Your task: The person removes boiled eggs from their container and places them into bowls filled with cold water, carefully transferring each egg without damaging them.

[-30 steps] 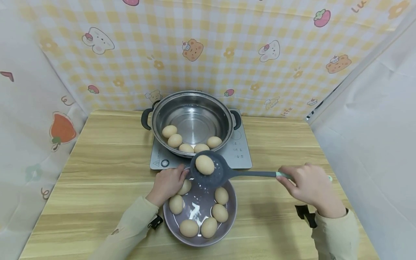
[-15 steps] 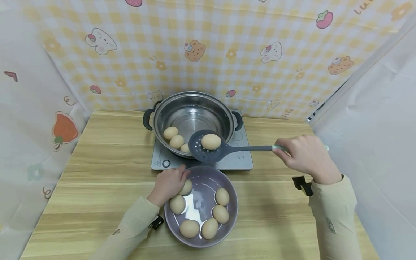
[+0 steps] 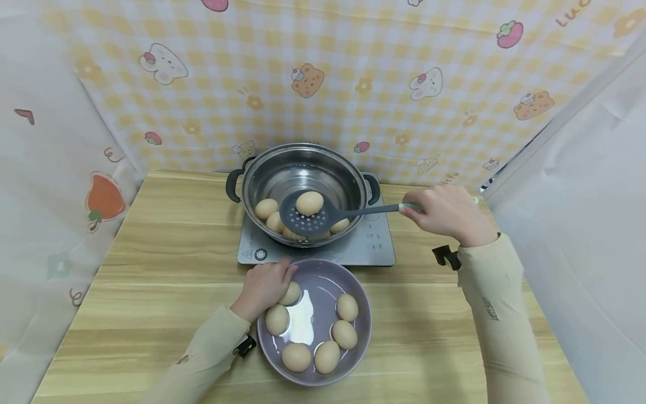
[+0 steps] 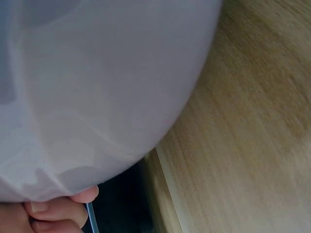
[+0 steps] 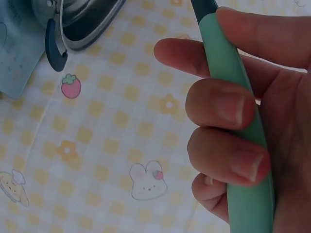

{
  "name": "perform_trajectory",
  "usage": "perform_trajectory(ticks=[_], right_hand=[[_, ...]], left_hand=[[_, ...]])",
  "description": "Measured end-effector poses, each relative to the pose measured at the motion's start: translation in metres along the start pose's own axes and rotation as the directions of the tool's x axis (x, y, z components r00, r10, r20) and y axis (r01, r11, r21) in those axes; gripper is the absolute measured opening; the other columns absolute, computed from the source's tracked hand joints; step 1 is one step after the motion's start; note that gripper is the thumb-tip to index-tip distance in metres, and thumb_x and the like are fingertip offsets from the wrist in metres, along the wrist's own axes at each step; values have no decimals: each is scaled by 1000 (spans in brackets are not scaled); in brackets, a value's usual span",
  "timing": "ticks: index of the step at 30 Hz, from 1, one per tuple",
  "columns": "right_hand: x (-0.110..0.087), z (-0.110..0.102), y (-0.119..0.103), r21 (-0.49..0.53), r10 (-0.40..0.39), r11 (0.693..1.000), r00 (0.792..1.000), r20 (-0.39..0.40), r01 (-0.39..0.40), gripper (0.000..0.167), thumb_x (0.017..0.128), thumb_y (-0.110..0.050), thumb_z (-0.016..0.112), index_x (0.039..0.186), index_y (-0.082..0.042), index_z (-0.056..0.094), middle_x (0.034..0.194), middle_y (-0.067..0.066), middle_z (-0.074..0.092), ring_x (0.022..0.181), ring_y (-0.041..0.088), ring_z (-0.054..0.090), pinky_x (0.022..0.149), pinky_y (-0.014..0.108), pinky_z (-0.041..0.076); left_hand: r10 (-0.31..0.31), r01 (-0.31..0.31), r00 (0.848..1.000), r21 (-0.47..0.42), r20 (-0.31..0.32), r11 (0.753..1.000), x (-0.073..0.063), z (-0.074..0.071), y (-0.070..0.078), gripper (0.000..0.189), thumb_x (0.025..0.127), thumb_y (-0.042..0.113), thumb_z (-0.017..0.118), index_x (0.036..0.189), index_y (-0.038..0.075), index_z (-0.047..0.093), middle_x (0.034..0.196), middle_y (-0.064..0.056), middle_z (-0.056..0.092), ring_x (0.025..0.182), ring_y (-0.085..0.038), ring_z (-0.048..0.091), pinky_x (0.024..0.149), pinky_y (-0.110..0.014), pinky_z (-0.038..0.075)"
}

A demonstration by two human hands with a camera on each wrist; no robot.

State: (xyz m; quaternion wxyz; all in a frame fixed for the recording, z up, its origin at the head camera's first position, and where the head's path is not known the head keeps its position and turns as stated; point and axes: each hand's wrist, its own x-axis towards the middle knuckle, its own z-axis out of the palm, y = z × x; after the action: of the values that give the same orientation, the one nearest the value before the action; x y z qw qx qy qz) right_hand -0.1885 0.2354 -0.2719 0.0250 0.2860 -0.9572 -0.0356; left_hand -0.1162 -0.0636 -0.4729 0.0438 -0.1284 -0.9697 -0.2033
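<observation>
Up by the back edge of the desk [image 3: 166, 252], right grip [image 3: 446, 214] clamped on the spoon [image 3: 330, 217], egg [image 3: 309, 203] aboard, above the pot [image 3: 270, 182]! Left grip [image 3: 263, 287] holds the bowl [image 3: 328, 294].

Tabletop [image 3: 414, 314] lies free between bowl [image 3: 323, 306] and right sleeve [image 3: 497, 303]; skimmer [image 3: 325, 219] partly blocks the pot [image 3: 303, 171].
</observation>
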Motion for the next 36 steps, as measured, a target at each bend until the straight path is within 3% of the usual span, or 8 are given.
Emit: perform_trajectory(ticks=[5,14,18,23,32,36], right_hand=[[20,3,-1,-18,2,1000,1000,8,-2,22,89,-31,53,73,-16,59,48,-6,37,42,12,31,39,27,22],[51,9,-3,-89,11,996,1000,14,-9,20,87,-29,55,72,-17,60,46,-5,36,42,13,32,38,27,21],[62,9,-5,-116,-5,993,1000,0,5,28,86,-28,55,62,-15,52,46,-5,31,42,13,29,38,27,22],[77,7,-11,-179,-39,983,998,-46,30,38,85,-25,56,53,-15,39,45,-4,25,42,12,25,38,27,19],[98,5,-31,-301,-92,953,986,-141,46,26,82,-24,60,60,-12,56,44,-3,29,42,14,25,37,30,24],[102,9,-40,-348,-107,937,969,-222,24,28,81,-24,62,57,-10,57,44,-2,28,40,16,26,37,34,31]], left_hand=[[13,-12,1000,8,-11,1000,0,0,0,22,92,30,50,80,12,53,63,-13,60,54,-36,57,42,-42,37],[10,-10,1000,15,-18,1000,0,1,0,21,91,29,51,82,11,54,65,-15,61,55,-37,57,43,-43,38],[17,-17,1000,19,-22,1000,0,1,1,21,91,29,51,82,11,54,63,-14,60,53,-36,56,42,-42,37],[26,-25,999,31,-37,999,0,0,1,21,90,29,54,79,10,53,58,-12,57,49,-35,54,40,-41,35],[18,-17,999,22,-33,1000,-1,-1,0,23,91,29,52,77,11,51,59,-12,57,49,-34,54,40,-40,35],[26,-25,999,26,-32,999,-1,-1,1,23,91,29,53,77,11,51,58,-12,57,49,-33,53,40,-39,35]])
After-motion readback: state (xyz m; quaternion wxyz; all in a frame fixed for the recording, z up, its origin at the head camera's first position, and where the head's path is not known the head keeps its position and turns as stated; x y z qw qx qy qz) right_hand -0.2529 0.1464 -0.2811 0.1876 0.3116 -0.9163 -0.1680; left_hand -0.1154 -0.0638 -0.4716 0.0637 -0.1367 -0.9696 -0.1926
